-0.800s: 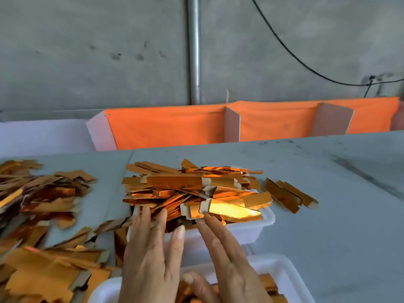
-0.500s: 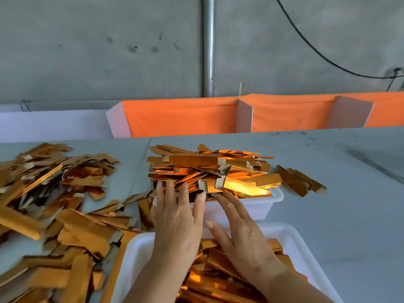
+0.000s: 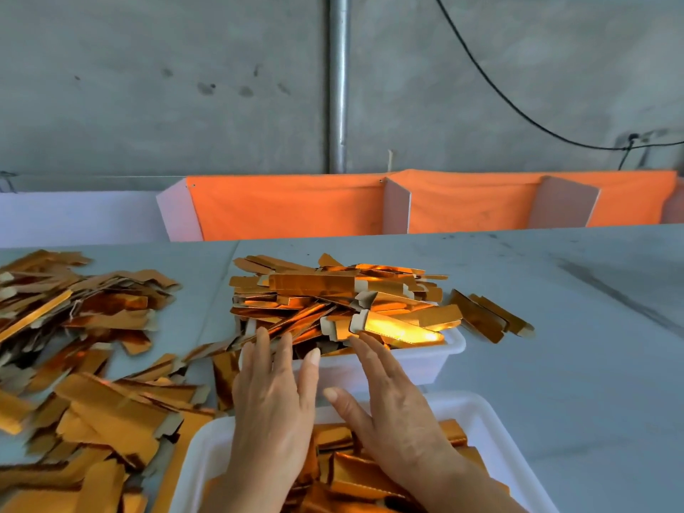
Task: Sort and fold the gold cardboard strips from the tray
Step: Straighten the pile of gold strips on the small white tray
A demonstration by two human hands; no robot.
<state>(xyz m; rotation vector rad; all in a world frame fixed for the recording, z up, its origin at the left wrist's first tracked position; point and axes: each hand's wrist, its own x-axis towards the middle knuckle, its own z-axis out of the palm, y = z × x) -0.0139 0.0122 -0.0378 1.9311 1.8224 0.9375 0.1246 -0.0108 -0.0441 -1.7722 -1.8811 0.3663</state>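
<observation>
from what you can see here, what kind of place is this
Probably a small packaging workshop: piles of gold strips cover a long worktable, white trays hold more, and the wall behind is bare concrete.

The far tray (image 3: pixel 425 359) stands at the middle of the table (image 3: pixel 555 346), heaped with cardboard strips (image 3: pixel 333 301) that overhang its rim. Just right of this tray, a few loose strips (image 3: pixel 488 318) lie on the table. Left of it, a wide scatter of strips (image 3: pixel 85 357) covers the table. Nearer than the far tray, almost touching it, sits a second tray (image 3: pixel 492 423) with strips inside. Both hands reach over the second tray: the left hand (image 3: pixel 274 398) and the right hand (image 3: pixel 392 401), side by side, fingers flat, fingertips at the near edge of the far tray's heap. Behind the far tray, past the table's back edge, stands a row of divided bins (image 3: pixel 396 205), and behind those a wall with an upright pipe (image 3: pixel 338 83).
</observation>
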